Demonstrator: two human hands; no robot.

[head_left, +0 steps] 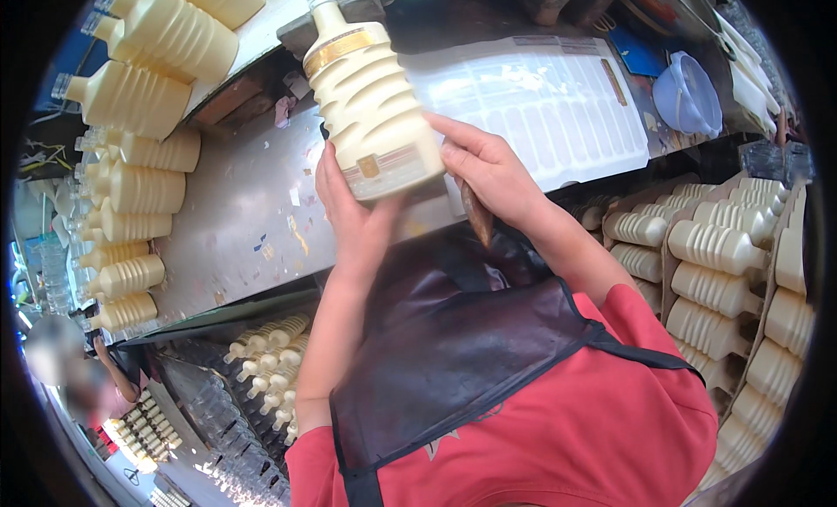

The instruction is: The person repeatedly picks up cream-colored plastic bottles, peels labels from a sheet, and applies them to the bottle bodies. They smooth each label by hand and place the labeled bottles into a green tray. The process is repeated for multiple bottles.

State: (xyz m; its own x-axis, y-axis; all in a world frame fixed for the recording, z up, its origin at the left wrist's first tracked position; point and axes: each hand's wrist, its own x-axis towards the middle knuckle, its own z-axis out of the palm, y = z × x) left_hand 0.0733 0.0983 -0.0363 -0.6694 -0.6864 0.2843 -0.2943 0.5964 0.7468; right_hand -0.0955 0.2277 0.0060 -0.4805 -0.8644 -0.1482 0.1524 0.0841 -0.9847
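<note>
A large cream-coloured bottle [366,97] with slanted ribs, a gold band at the shoulder and a clear neck is held up over the metal bench. Its base tilts toward me, and a label strip with a small gold square shows near the bottom. My left hand [349,219] is closed around the lower left side of the bottle, slightly blurred. At the lower right side, my right hand [493,165] touches the bottle with its fingertips. The same hand grips a brown tapered tool [475,215], pointing down toward me; its other end is hidden by the fingers.
Cream bottles [131,189] line the bench's left edge. A white sheet with label-like strips [558,115] lies on the metal bench [235,219], beside a lilac bucket [689,93]. Cartons of bottles [711,254] stand at right; more bottles [275,363] sit below left. Someone works far left.
</note>
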